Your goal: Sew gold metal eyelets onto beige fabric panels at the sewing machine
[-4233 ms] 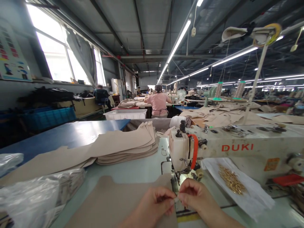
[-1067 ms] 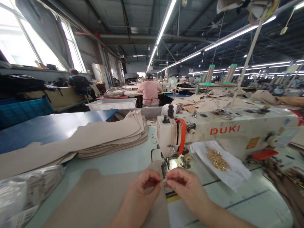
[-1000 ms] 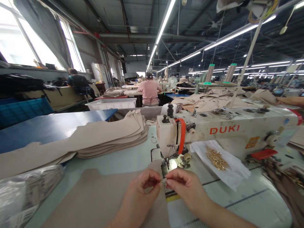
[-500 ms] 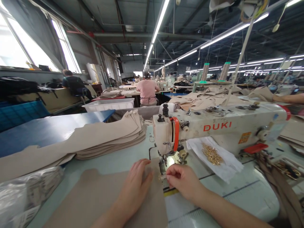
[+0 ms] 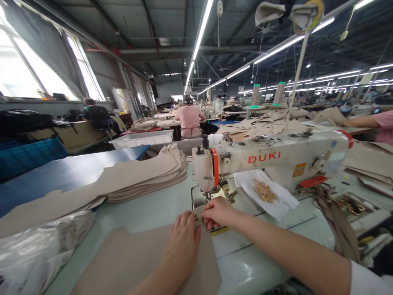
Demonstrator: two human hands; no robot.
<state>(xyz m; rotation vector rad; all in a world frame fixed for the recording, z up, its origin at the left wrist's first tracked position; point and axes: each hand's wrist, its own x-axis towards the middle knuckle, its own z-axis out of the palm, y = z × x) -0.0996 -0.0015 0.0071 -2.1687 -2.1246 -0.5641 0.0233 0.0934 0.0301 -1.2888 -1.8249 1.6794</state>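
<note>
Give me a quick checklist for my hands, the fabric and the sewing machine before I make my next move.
1. Fabric panel lying flat where visible: ok.
2. Left hand resting on the panel: ok.
3. Right hand well away from the sewing machine: not ok, its fingers are bent close below the machine's head.
4. Right fingertips' grip: cannot tell, they are partly hidden.
5. Gold metal pieces within the edges of the white sheet: ok.
6. Fabric stack apart from the panel: ok.
</note>
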